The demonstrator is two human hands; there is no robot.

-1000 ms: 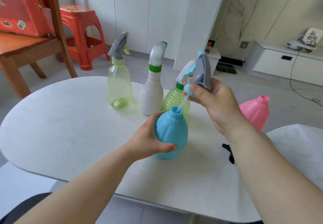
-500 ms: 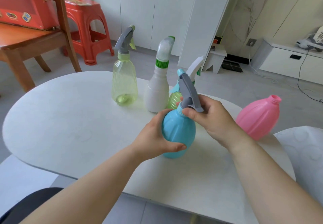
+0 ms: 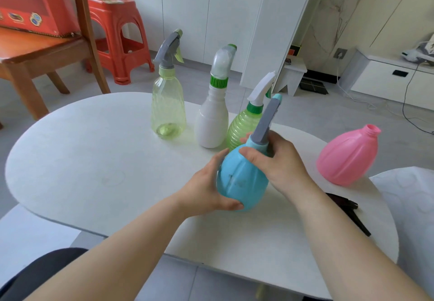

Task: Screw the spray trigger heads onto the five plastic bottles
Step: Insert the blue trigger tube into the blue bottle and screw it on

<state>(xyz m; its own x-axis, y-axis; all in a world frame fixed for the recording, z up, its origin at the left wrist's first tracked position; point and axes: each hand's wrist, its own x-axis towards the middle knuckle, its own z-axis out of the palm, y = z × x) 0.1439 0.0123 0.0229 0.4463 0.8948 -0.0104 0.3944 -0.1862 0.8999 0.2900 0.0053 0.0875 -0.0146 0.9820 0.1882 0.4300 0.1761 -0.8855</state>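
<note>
- Currently my left hand wraps the belly of the tilted blue bottle, mid-table toward the near edge.
- My right hand curls round the collar of the gray trigger head seated on its neck.
- Farther back stand the yellow bottle, white bottle and green bottle, each wearing a head.
- To the right, the pink bottle has an open neck, and a black trigger head lies near it on the table.

- Bright, even daylight fills the room.
- Soft, faint shadows lie on the white tabletop under the standing things.
- The pink bottle carries a mild sheen on its upper side.
- Wide-angle distortion leans the cabinet doors and curves the frame edges.
- The centre is sharp.
</note>
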